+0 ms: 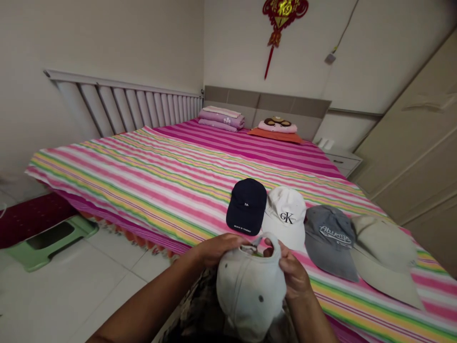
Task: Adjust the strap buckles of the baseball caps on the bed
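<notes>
Between my two hands hangs a pale grey baseball cap (246,290), crown toward me and its back strap opening uppermost. My left hand (223,247) grips the edge on the left of that opening. On the other side, my right hand (293,269) pinches the edge beside the strap. Just beyond, a row of caps lies on the bed: a navy cap (247,202), a white cap with black letters (290,202), a dark grey cap with white script (332,238) and a beige cap (385,247). The held cap's brim is hidden.
The bed has a striped sheet (150,181). Folded purple bedding (219,120) and a pink pile (276,127) lie by the headboard (271,102). A white rail (135,105) runs along the left. A green stool (53,240) stands on the tiled floor, with a nightstand (342,162) at right.
</notes>
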